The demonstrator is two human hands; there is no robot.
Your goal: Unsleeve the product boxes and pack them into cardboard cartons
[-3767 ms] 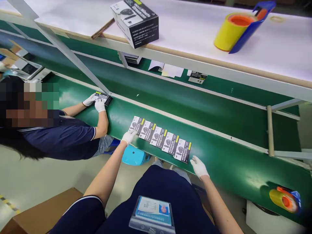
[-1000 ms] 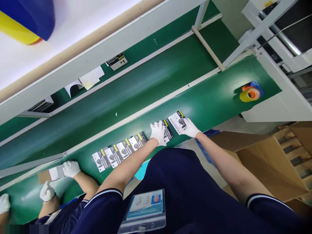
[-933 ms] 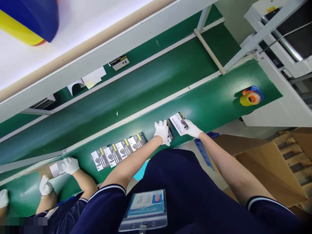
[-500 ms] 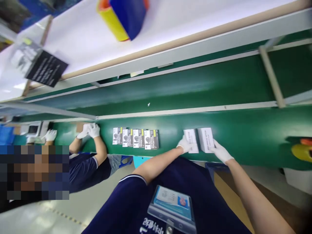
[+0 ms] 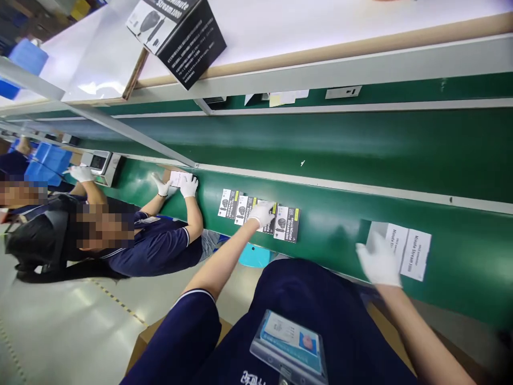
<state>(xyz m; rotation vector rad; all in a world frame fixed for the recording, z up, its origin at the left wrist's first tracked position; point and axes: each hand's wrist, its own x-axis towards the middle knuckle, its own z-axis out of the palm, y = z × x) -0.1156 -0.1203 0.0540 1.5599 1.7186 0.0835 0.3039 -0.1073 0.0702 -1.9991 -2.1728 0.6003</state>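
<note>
My left hand (image 5: 262,214), in a white glove, reaches over a row of black-and-white printed boxes on the green bench. Its fingers are curled over the third printed box (image 5: 266,229), covering much of it. Right of that hand lies another printed box (image 5: 286,224); two more, including the leftmost printed box (image 5: 228,203), are on its other side. Farther right, my right hand (image 5: 379,259), also gloved, has its thumb and fingers apart. It is beside two white boxes set side by side, overlapping the left white box (image 5: 395,235) in view; the right white box (image 5: 417,254) shows fully.
A white shelf (image 5: 320,32) runs above the green bench (image 5: 332,198), with a large printed box (image 5: 188,43) at its edge. To the left, a co-worker's gloved hands (image 5: 188,186) handle a white box. A metal strut (image 5: 136,133) slopes down to the bench.
My left hand has left the white boxes and moved left onto the row of printed boxes. My right hand has let go of its white box; both white boxes now stand together. The view has shifted left.
</note>
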